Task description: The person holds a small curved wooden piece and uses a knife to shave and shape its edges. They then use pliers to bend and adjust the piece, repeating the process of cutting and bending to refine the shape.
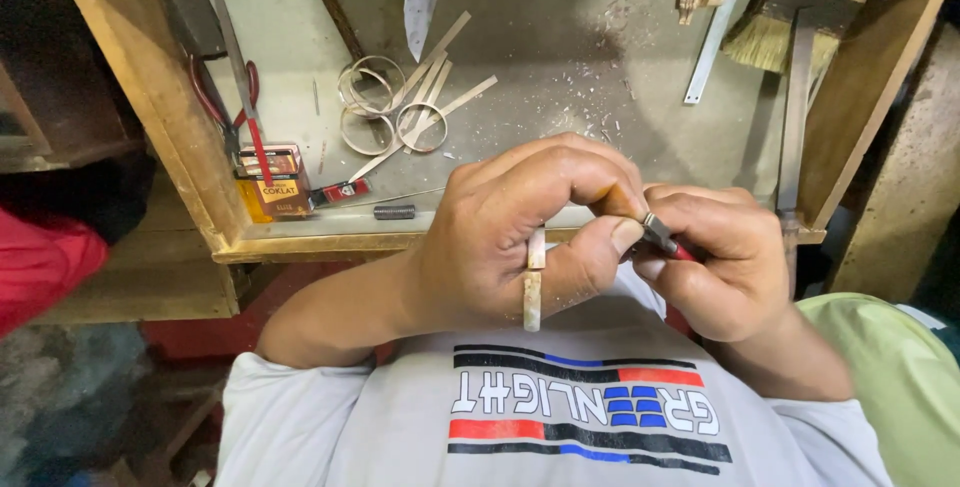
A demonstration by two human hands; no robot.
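Note:
My left hand [520,237] is closed around a thin pale strip bent into a ring [533,282], which loops over my fingers just above the front edge of the workbench. Touching it from the right, my right hand [725,262] grips a small pair of red-handled pliers [665,240]. The plier tip meets the left thumb and forefinger, where the strip's end is hidden.
The grey bench top [560,37] holds several bent rings and flat strips [395,107], red-handled cutters [235,97], a small orange box [272,182], a dark short cylinder [394,212] and metal shavings. A brush [795,7] lies at the right. A wooden frame [150,87] borders the bench.

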